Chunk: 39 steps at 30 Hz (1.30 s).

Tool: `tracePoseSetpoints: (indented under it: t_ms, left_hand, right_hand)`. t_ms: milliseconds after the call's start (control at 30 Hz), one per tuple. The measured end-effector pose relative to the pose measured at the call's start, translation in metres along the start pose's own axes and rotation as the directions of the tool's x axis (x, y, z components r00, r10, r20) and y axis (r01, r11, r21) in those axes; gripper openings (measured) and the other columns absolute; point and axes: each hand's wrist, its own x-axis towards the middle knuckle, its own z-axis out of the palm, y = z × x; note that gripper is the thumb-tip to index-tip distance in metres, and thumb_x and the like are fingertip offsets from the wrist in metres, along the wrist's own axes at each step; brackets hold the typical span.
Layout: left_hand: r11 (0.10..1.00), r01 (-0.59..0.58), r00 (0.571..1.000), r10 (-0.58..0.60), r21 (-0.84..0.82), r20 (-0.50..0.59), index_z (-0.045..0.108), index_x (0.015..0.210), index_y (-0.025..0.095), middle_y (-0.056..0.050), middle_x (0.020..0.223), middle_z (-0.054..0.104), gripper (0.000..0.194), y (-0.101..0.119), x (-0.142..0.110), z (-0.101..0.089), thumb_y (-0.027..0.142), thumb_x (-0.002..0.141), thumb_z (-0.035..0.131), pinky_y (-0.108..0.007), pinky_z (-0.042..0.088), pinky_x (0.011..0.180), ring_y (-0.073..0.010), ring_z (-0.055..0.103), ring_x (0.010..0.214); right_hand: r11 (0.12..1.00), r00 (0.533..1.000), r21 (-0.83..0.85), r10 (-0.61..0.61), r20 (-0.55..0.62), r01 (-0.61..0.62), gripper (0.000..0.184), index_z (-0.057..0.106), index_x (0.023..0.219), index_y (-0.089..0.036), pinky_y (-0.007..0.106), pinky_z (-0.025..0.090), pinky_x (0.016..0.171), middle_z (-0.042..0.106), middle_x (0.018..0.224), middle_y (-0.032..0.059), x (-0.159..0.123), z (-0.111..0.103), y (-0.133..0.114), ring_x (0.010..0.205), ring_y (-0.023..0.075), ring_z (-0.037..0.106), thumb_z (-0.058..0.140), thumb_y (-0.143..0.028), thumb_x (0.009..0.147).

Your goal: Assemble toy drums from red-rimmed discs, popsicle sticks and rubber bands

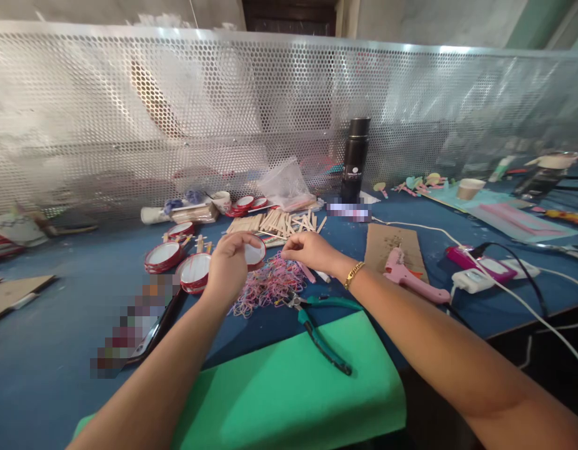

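Note:
My left hand (230, 265) is closed around a small round white disc with a red rim (255, 254), held just above the blue table. My right hand (307, 250) reaches down with its fingers pinched together at the top of a pile of thin pink and purple rubber bands (265, 287). What the fingertips hold is too small to make out. A gold bracelet (353, 274) sits on my right wrist. Teal-handled pliers (317, 328) lie between my forearms, partly on a green foam sheet (293, 387).
Several red-rimmed lids (164, 255) lie left of my hands, wooden sticks (274, 222) behind them. A pink glue gun (405, 275) rests on cardboard at right, near a power strip (480, 278) and cables. A black flask (355, 159) stands by the perforated metal screen (129, 112).

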Motion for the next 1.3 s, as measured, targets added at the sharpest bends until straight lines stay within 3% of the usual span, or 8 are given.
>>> tracePoseSetpoints:
  t_ms: [100, 233, 467, 600, 867, 1000, 1133, 1300]
  left_hand:
    - [0.968, -0.16, 0.986, 0.149, 0.192, 0.071, 0.078, 0.068, 0.024, -0.01, 0.105, 0.067, 0.009, -0.005, 0.001, -0.002, 0.021, 0.072, 0.07, -0.047, 0.056, 0.099, -0.0308, 0.06, 0.11]
    - [0.929, -0.208, 0.975, 0.17, 0.307, 0.145, 0.082, 0.076, 0.025, -0.01, 0.107, 0.067, 0.012, -0.005, 0.0, 0.0, 0.033, 0.067, 0.083, -0.05, 0.043, 0.115, -0.0332, 0.06, 0.115]
    - [0.97, -0.2, 0.972, 0.18, 0.137, 0.149, 0.076, 0.057, 0.028, -0.009, 0.093, 0.068, 0.014, -0.001, -0.002, 0.003, 0.033, 0.061, 0.088, -0.041, 0.057, 0.094, -0.0303, 0.062, 0.099]
    - [0.954, -0.24, 0.966, 0.215, 0.182, 0.143, 0.079, 0.06, 0.028, -0.008, 0.092, 0.069, 0.007, 0.001, 0.0, 0.001, 0.028, 0.067, 0.082, -0.037, 0.058, 0.086, -0.0278, 0.064, 0.093]
    - [0.893, -0.324, 0.943, 0.277, 0.312, 0.187, 0.082, 0.069, 0.026, -0.009, 0.104, 0.069, 0.01, -0.006, 0.001, -0.003, 0.032, 0.076, 0.077, -0.037, 0.055, 0.088, -0.0272, 0.065, 0.098]
    - [0.867, -0.345, 0.931, 0.267, 0.36, 0.249, 0.083, 0.074, 0.026, -0.009, 0.109, 0.068, 0.013, -0.006, -0.002, -0.003, 0.032, 0.08, 0.073, -0.037, 0.056, 0.086, -0.0271, 0.065, 0.1]
    - [0.867, -0.374, 0.916, 0.288, 0.33, 0.281, 0.08, 0.069, 0.026, -0.008, 0.104, 0.069, 0.013, -0.003, -0.004, -0.003, 0.03, 0.079, 0.073, -0.035, 0.056, 0.083, -0.0269, 0.065, 0.098]
    - [0.797, -0.438, 0.893, 0.334, 0.416, 0.3, 0.075, 0.065, 0.027, -0.008, 0.1, 0.072, 0.02, 0.0, -0.001, -0.007, 0.028, 0.083, 0.066, -0.039, 0.052, 0.092, -0.0284, 0.066, 0.102]
  right_hand:
    - [0.997, 0.999, 0.075, 0.009, -0.048, -0.005, 0.011, 0.071, 0.074, -0.018, 0.027, 0.044, 0.068, 0.069, 0.071, -0.0018, 0.002, 0.001, -0.001, 0.065, 0.0131, 0.061, 0.078, -0.023, 0.081]
    - [0.975, 0.998, 0.22, -0.003, -0.06, 0.016, 0.017, 0.068, 0.071, -0.018, 0.027, 0.044, 0.068, 0.065, 0.068, -0.004, 0.003, 0.002, -0.006, 0.067, 0.0125, 0.058, 0.081, -0.026, 0.077]
    - [0.917, 0.998, 0.399, 0.014, -0.067, 0.014, 0.018, 0.068, 0.073, -0.019, 0.028, 0.045, 0.073, 0.064, 0.07, -0.0043, 0.002, 0.005, -0.009, 0.07, 0.0127, 0.056, 0.082, -0.03, 0.073]
    - [0.914, 0.99, 0.405, 0.038, -0.138, 0.022, 0.017, 0.065, 0.075, -0.019, 0.028, 0.047, 0.079, 0.066, 0.076, -0.003, 0.006, 0.001, -0.007, 0.074, 0.0133, 0.058, 0.079, -0.03, 0.076]
    - [0.999, 0.996, 0.015, -0.033, -0.085, 0.034, 0.028, 0.069, 0.067, -0.018, 0.027, 0.041, 0.067, 0.066, 0.067, -0.0017, 0.001, -0.007, -0.011, 0.069, 0.0145, 0.06, 0.078, -0.038, 0.084]
    - [0.993, 0.997, 0.114, -0.036, -0.063, 0.043, 0.021, 0.071, 0.071, -0.019, 0.027, 0.043, 0.063, 0.066, 0.065, -0.0013, -0.006, 0.003, -0.019, 0.067, 0.0158, 0.063, 0.08, -0.034, 0.083]
    - [0.979, 0.999, 0.201, 0.032, -0.029, -0.026, 0.022, 0.066, 0.07, -0.022, 0.028, 0.041, 0.057, 0.058, 0.056, -0.0037, -0.006, 0.009, -0.016, 0.058, 0.0164, 0.059, 0.079, -0.033, 0.084]
    - [0.937, 0.982, 0.35, 0.065, -0.175, 0.0, 0.018, 0.064, 0.068, -0.02, 0.028, 0.045, 0.071, 0.062, 0.068, -0.0035, 0.005, 0.001, -0.01, 0.068, 0.0135, 0.056, 0.079, -0.027, 0.077]
